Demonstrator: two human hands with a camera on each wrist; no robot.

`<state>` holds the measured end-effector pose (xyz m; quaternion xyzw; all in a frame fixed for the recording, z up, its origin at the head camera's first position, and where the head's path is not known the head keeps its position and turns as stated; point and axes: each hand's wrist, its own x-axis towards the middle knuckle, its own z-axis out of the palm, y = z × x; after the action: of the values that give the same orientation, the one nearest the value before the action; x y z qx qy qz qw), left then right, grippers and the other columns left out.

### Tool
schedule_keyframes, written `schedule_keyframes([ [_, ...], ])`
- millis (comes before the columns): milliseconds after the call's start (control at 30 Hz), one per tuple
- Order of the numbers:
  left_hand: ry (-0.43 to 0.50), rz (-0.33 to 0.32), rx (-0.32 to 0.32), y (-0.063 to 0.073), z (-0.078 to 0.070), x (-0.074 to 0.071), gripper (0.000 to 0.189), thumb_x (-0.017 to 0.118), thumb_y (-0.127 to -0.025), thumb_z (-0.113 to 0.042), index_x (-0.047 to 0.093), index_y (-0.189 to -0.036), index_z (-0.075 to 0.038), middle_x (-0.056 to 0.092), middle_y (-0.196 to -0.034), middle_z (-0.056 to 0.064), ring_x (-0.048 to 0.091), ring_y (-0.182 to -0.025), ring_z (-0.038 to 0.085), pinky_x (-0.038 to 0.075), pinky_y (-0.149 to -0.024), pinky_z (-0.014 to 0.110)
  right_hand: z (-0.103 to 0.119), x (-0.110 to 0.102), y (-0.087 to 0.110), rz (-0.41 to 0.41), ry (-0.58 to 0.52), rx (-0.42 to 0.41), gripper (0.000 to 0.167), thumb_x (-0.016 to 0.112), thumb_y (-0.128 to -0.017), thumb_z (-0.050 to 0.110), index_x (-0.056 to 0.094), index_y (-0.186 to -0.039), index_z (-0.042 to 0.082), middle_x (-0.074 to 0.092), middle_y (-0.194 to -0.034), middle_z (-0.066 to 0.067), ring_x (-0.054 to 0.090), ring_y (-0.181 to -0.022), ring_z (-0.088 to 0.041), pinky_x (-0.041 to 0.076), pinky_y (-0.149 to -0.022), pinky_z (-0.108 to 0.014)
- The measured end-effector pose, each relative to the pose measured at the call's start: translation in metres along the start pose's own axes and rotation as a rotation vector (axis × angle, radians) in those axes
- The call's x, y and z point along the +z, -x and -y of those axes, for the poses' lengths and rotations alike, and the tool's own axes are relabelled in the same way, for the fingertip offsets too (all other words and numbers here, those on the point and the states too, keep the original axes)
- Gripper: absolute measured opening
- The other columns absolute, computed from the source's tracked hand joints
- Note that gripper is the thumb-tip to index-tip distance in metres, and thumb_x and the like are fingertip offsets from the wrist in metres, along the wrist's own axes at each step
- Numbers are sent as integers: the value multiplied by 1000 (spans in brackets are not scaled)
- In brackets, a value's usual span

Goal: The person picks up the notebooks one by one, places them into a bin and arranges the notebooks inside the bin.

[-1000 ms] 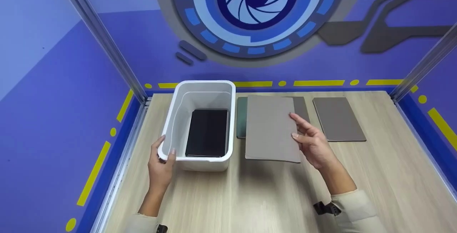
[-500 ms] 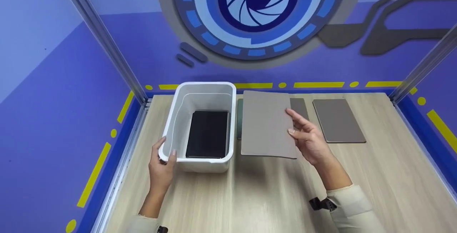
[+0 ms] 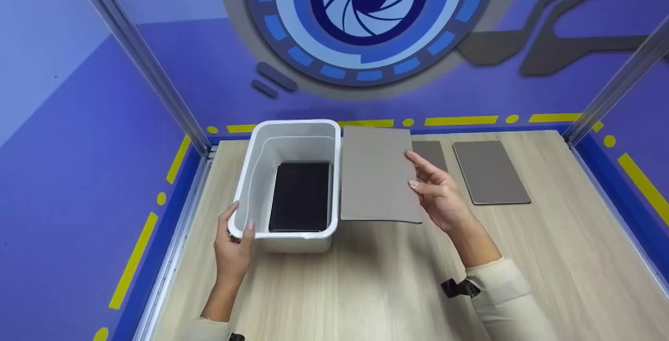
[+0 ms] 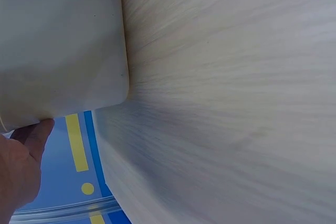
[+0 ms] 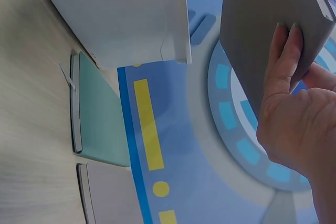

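My right hand [image 3: 444, 197] pinches the right edge of a grey-brown notebook [image 3: 379, 173], thumb on the face toward me and fingers behind. The notebook is held above the table, its left edge right beside the rim of a white plastic bin [image 3: 334, 184]. In the right wrist view the notebook [image 5: 273, 19] is raised higher than the bin's open edge. My left hand [image 3: 233, 249] grips the bin's near left corner, with the thumb over the rim. Inside the bin lies a black-covered notebook [image 3: 300, 197]. From the left wrist, fingertips [image 4: 39, 137] show against the bin wall [image 4: 63, 51].
A green notebook [image 5: 102, 111] with a ribbon lies on the table beside the bin, hidden from the head view by the held one. Next to it is a grey notebook [image 3: 429, 154]; another grey-brown notebook [image 3: 491, 172] lies farther right. Blue panels [image 3: 130, 79] enclose the back and sides.
My right hand has carried the grey-brown notebook left and slightly up, to the bin's right rim, covering the green notebook. My left hand keeps its grip on the bin corner.
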<state>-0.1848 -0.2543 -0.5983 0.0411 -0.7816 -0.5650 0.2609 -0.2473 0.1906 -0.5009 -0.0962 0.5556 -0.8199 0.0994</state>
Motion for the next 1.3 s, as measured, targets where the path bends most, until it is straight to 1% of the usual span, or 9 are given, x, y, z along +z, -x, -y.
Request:
schedule_keyframes([
  [100,-14,-2,4,0,0,0,58,72,-96,-8,57,-152,-12,70,-133,21,60,-102,8,48,-85,11,-1,3,-2,-4,-16,5,69,47,-103,-10,29,-168,4,45,-147,-5,54,-98,-9,57,-75,-20],
  [267,-16,-6,-2,1,0,0,59,73,-96,-8,57,-152,-12,69,-136,22,60,-104,8,48,-86,10,-1,8,-6,17,-11,0,70,49,-103,-9,27,-168,3,50,-136,-2,49,-82,-7,51,-67,-18],
  [367,-10,-3,-7,1,1,1,59,73,-95,-8,56,-152,-12,68,-137,22,60,-105,9,48,-86,11,-2,11,-9,21,-19,5,70,49,-103,-9,27,-169,3,53,-136,-2,53,-87,-7,53,-69,-19],
  [500,-8,-2,0,1,1,1,59,73,-96,-8,56,-153,-12,67,-136,22,58,-101,8,48,-84,12,-3,17,-12,13,-33,15,69,50,-103,-9,30,-168,5,56,-131,-3,57,-91,-9,56,-70,-22],
  [633,-13,-5,10,1,0,1,59,71,-96,-8,56,-153,-12,68,-136,21,58,-100,7,48,-83,12,-4,22,-16,18,-37,21,69,50,-103,-8,31,-168,6,54,-120,-2,52,-80,-9,52,-65,-22],
  [800,13,-4,9,2,0,1,58,71,-96,-6,56,-152,-11,66,-141,21,60,-105,8,48,-86,10,-7,28,-21,26,-35,38,70,52,-103,-7,32,-168,8,51,-115,1,48,-79,-8,49,-64,-20],
  [933,31,-7,3,2,1,2,57,71,-96,-5,57,-151,-10,63,-148,22,61,-112,5,48,-91,9,-9,32,-25,34,-11,46,69,54,-103,-6,34,-168,9,53,-118,-2,53,-89,-10,54,-68,-22],
  [1067,23,-5,1,2,1,2,58,70,-96,-5,56,-152,-10,61,-151,20,60,-113,3,47,-92,9,-12,39,-31,27,3,64,68,53,-104,-5,35,-167,10,57,-121,-4,61,-95,-12,61,-77,-28],
  [1300,5,0,8,2,1,0,59,70,-96,-6,56,-153,-11,61,-150,18,57,-104,7,47,-86,10,-22,57,-44,-6,8,92,67,54,-104,-4,37,-167,12,59,-125,-3,61,-97,-13,59,-78,-28],
])
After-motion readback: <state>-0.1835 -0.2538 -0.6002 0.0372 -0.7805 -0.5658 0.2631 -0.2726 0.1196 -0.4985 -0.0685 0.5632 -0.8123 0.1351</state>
